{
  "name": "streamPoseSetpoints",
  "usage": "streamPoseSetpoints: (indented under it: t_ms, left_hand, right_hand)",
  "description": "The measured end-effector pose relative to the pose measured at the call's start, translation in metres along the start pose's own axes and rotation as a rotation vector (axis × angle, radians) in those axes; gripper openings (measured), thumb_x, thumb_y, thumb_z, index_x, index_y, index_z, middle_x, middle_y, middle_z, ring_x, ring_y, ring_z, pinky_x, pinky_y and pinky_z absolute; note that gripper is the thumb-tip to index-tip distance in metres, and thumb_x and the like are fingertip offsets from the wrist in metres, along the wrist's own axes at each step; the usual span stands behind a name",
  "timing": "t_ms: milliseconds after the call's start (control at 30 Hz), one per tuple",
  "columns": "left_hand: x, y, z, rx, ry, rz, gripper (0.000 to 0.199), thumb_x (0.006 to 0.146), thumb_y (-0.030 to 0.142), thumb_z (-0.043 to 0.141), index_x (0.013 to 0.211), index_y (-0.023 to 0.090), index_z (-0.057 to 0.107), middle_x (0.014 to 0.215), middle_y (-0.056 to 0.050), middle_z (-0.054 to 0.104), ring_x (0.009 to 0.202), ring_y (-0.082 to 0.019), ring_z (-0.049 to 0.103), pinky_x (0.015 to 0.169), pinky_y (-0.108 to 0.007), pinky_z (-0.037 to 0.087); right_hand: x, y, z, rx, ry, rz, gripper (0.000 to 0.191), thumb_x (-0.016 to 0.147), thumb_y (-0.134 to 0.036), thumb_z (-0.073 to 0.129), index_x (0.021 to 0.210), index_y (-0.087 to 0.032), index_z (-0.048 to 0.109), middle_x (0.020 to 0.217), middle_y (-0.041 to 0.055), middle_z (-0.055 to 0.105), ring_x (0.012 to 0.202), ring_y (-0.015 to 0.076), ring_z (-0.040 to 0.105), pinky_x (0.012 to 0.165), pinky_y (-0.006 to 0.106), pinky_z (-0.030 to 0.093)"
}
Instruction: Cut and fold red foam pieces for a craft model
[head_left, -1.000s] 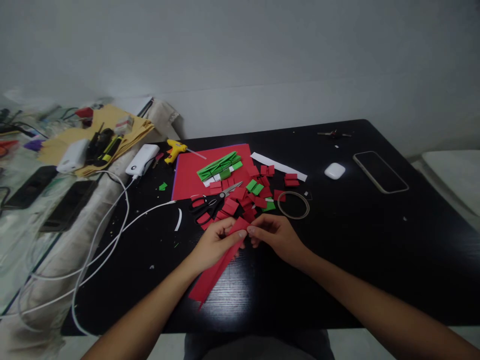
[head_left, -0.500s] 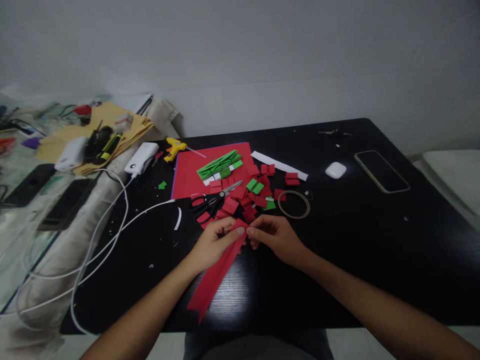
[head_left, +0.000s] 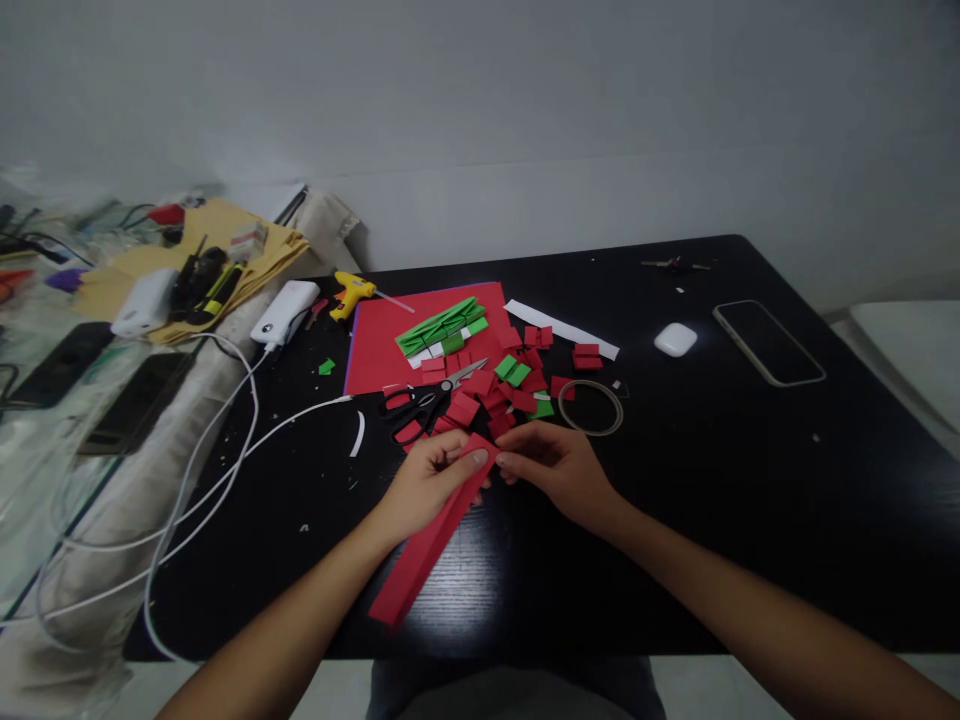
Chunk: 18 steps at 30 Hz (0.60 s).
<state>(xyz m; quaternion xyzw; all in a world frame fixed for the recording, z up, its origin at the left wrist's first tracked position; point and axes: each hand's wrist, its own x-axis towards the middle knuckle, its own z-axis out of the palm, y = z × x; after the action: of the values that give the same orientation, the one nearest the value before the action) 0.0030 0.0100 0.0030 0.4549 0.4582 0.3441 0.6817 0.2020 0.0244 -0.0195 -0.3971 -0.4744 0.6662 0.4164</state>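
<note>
A long red paper strip [head_left: 427, 553], creased along its length, slants down toward the table's front edge. My left hand [head_left: 431, 482] is closed on its upper part, thumb on top. At the strip's top end, my right hand [head_left: 559, 467] pinches the corner between thumb and finger. Just beyond the hands lies a heap of small folded red paper pieces [head_left: 491, 398] with a few green folded pieces [head_left: 513, 370] among them. Black-handled scissors [head_left: 427, 395] rest partly open at the heap's left side.
Behind the heap are a red sheet [head_left: 375, 345], green folded strips [head_left: 442, 328], a yellow glue gun [head_left: 352, 293] and a white strip [head_left: 562, 330]. A tape ring [head_left: 591, 408], white case [head_left: 676, 340] and phone [head_left: 769, 343] lie rightward. White cables [head_left: 251, 420] loop at left.
The lower end of the red strip has closed up from a spread, notched shape into a narrower folded one. Both hands stay nearly in place on its top end.
</note>
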Motion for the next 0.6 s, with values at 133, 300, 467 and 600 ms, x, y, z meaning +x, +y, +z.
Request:
streamPoseSetpoints:
  t_ms: [133,300,467,600]
  left_hand:
    - [-0.0004,0.0004,0.0007,-0.005,-0.005,0.005,0.032,0.090,0.045,0.072,0.084,0.015,0.067,0.074,-0.001,0.071,0.058,-0.010,0.064,0.051,-0.020,0.054]
    - [-0.0002,-0.0011,-0.0006,0.037,-0.008,0.014,0.033,0.091,0.047,0.071,0.084,0.014,0.068,0.075,-0.002,0.071,0.059,-0.011,0.064,0.055,-0.023,0.053]
    - [0.0014,-0.0019,-0.0020,0.124,-0.014,0.068,0.036,0.093,0.048,0.067,0.082,0.014,0.069,0.075,-0.003,0.071,0.064,-0.012,0.064,0.061,-0.024,0.051]
    - [0.0020,-0.0028,-0.0021,0.144,-0.017,0.088,0.036,0.094,0.048,0.066,0.083,0.014,0.070,0.076,-0.004,0.072,0.065,-0.013,0.063,0.062,-0.025,0.050]
  right_hand:
    - [-0.0003,-0.0028,0.0000,-0.051,0.006,-0.017,0.021,0.077,-0.037,0.087,0.089,-0.022,0.078,0.074,0.0013,0.074,0.063,0.0159,0.069,0.065,0.032,0.058]
    - [0.0000,-0.0050,-0.0002,-0.057,0.006,-0.019,0.020,0.078,-0.038,0.086,0.087,-0.022,0.079,0.072,0.0013,0.074,0.063,0.0159,0.068,0.064,0.031,0.056]
    - [0.0004,-0.0046,-0.0001,-0.050,0.002,-0.018,0.022,0.077,-0.040,0.086,0.087,-0.021,0.079,0.070,0.0011,0.074,0.061,0.0150,0.067,0.063,0.029,0.057]
    - [0.0010,-0.0033,0.0002,-0.029,0.003,-0.020,0.023,0.076,-0.039,0.087,0.087,-0.021,0.079,0.072,0.0011,0.074,0.062,0.0145,0.068,0.063,0.028,0.058]
